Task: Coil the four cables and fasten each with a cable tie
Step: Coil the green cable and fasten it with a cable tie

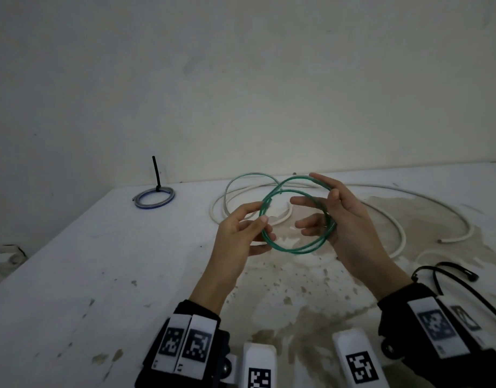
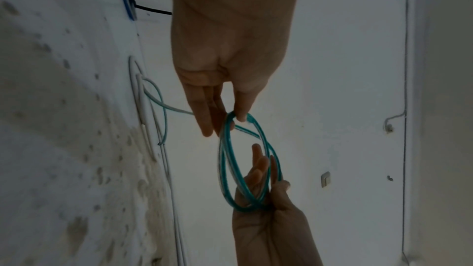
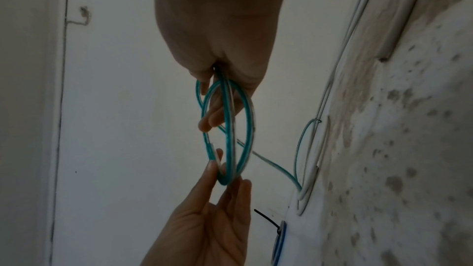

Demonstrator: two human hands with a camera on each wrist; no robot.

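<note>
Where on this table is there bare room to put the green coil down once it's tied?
The widest free patch of the table is front left, between the tied blue coil and the left hand. The back and right are crowded: white cables sprawl there, and black cable ties lie beside the right hand, which holds the green coil.

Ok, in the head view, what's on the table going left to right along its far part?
Blue coil with a black tie standing up on it → green cable held up between the left hand and right hand → loose white cable → spare black ties at the right edge.
</note>
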